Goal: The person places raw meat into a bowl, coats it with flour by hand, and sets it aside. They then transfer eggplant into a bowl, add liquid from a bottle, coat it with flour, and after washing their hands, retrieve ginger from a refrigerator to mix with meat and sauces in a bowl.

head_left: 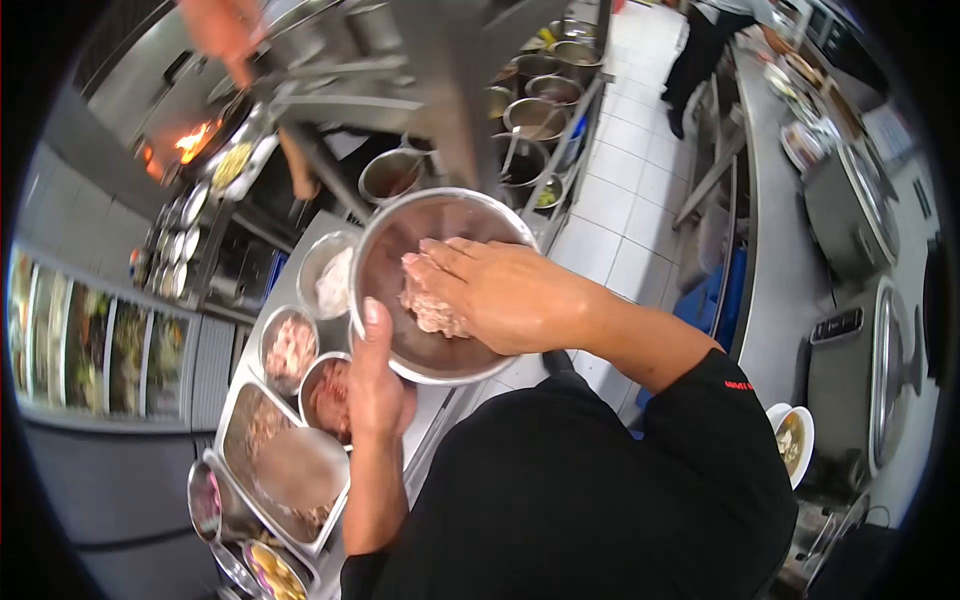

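While the left hand (375, 385) clamps the near rim of the steel mixing bowl (440, 285), thumb hooked over the edge and fingers underneath, the right hand (500, 295) lies inside that bowl with its fingers curled loosely over a lump of pale pink raw meat (432, 308). That hand is half closed on the meat, pressing or gathering it rather than gripping it hard. The meat sits in a single mass toward the near side of the bowl's floor, and the rest of the floor shows only a wet film, so the working of the meat looks well under way; I judge it unfinished, since the hand is in the bowl and nothing has been portioned out of it.

Just beside the bowl on its left stand small round steel tubs: one with white contents (333, 280), one with pinkish chopped pieces (290, 348) and one with darker red meat (328, 392). Nearer than the bowl, below those tubs, a rectangular steel tray (262, 462) holds brownish contents. Beyond the bowl, a cluster of steel pots (530, 115) stands along the counter, and further off to the bowl's left a flame (195, 140) burns at a stove. Well beyond the bowl, another person (700, 55) in dark clothing stands on the white tiled floor (625, 200).
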`<state>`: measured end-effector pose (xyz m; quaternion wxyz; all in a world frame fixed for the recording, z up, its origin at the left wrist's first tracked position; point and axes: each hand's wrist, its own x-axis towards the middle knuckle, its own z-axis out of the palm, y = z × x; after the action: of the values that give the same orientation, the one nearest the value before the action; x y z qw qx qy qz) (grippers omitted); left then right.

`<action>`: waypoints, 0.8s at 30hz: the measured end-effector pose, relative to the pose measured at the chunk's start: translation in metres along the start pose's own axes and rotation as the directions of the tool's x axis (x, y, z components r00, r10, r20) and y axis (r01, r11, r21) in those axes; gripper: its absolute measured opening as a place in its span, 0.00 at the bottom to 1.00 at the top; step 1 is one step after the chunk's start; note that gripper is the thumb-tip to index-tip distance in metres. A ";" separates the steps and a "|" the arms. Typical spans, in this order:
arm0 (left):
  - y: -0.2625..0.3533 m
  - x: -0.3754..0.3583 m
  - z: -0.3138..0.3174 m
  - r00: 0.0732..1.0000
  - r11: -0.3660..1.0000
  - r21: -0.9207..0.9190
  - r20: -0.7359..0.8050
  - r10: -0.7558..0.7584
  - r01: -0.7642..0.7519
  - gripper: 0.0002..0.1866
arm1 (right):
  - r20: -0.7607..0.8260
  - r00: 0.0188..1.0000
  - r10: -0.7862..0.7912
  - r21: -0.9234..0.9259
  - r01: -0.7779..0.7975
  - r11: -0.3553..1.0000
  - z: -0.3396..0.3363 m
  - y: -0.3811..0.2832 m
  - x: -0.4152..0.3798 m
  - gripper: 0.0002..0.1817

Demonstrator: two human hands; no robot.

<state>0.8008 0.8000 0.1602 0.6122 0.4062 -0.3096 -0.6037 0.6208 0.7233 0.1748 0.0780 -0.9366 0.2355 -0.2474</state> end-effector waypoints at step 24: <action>-0.223 0.337 0.352 0.936 0.986 0.079 0.312 -0.165 0.148 0.35 | 0.140 0.832 0.537 -0.170 -0.514 0.841 -0.167 0.407 -0.173 0.33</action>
<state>0.4125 0.4361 0.0969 0.4934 0.3436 -0.3868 -0.6992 0.2410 0.4441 0.1386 0.1056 -0.8573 0.4907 -0.1144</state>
